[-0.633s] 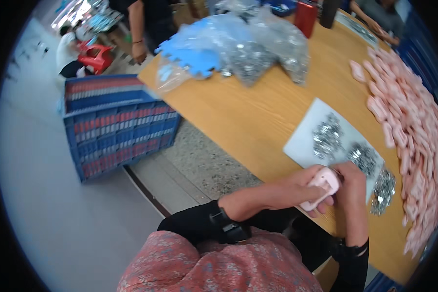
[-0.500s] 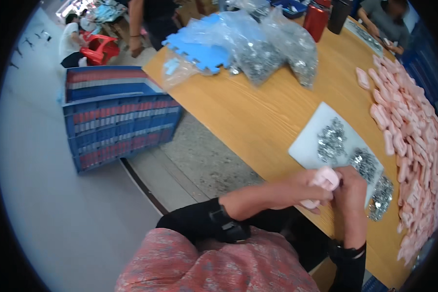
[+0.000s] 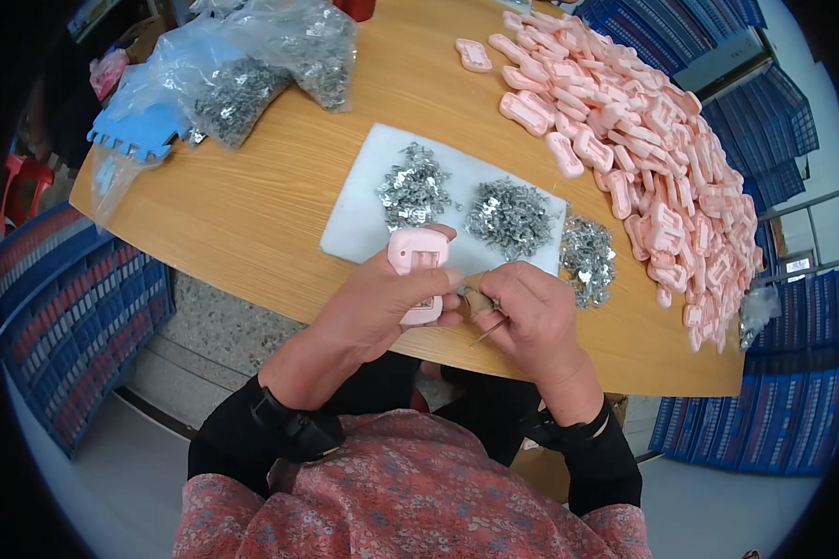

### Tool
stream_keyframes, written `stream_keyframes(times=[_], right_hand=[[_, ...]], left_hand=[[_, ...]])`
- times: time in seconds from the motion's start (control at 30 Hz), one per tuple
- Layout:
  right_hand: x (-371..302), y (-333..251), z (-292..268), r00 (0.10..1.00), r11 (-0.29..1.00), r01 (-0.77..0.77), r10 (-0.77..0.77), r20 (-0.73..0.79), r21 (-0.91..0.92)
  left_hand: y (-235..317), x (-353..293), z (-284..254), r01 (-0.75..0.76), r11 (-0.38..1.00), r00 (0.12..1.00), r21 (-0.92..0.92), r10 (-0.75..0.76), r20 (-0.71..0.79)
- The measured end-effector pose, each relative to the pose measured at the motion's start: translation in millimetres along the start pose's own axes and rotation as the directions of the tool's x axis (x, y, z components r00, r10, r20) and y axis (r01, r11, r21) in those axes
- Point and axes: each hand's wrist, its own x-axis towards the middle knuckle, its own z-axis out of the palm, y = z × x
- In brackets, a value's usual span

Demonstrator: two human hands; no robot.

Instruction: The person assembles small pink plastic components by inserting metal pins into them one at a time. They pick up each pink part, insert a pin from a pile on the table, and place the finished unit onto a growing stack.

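Note:
My left hand [image 3: 368,303] is closed around a pale pink plastic casing [image 3: 405,252], whose recessed side with slots faces up. Beside it my right hand [image 3: 543,317] pinches a thin metal tool [image 3: 488,334], with a brownish wrap at the fingertips; its exact kind is hard to make out. The fingertips of both hands nearly meet at the casing's right edge. Just beyond them lies a white foam sheet [image 3: 352,207] bearing two heaps of small silvery metal parts [image 3: 413,186]. Another heap of metal parts [image 3: 587,261] lies at the sheet's right edge.
A large pile of pink casings [image 3: 662,154] spreads over the table's right side. Clear bags of metal parts [image 3: 238,98] and a blue foam mat [image 3: 135,126] lie at the far left. Blue crates [image 3: 75,317] stand left of the wooden table [image 3: 242,214], with more crates [image 3: 755,419] at right.
The head view has swung to the right, so the table and pink pile sit more centrally. My hands have drawn slightly apart, and the casing's slotted side now shows.

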Motion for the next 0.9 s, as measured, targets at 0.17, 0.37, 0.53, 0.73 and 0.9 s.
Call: stream_keyframes(times=[0.17, 0.37, 0.53, 0.73, 0.9], right_hand=[[-14.8, 0.9, -2.6, 0.998, 0.998, 0.037, -0.039, -0.038, -0.058], [-28.9, 4.2, -4.0, 0.995, 0.997, -0.060, 0.064, -0.073, 0.044], [-43.4, 9.8, 2.3, 0.852, 0.721, -0.474, 0.521, 0.056, 0.506], [-46.6, 12.2, 0.1, 0.705, 0.375, -0.616, 0.654, 0.274, 0.693], [-49.8, 13.6, -2.8, 0.760, 0.521, -0.527, 0.643, 0.096, 0.671]], left_hand=[[-5.7, 2.1, 6.6, 0.045, 0.998, 0.999, 0.048, -0.045, 0.015], [-10.0, 5.5, 14.0, 0.081, 0.996, 0.996, 0.047, -0.083, 0.031], [-19.6, 12.5, 19.2, -0.102, 0.969, 0.995, 0.223, 0.095, 0.043], [-25.3, 12.9, 24.8, -0.239, 0.874, 0.971, 0.422, 0.220, 0.094], [-19.4, 12.0, 20.8, 0.026, 1.000, 0.991, 0.016, -0.028, 0.129]])
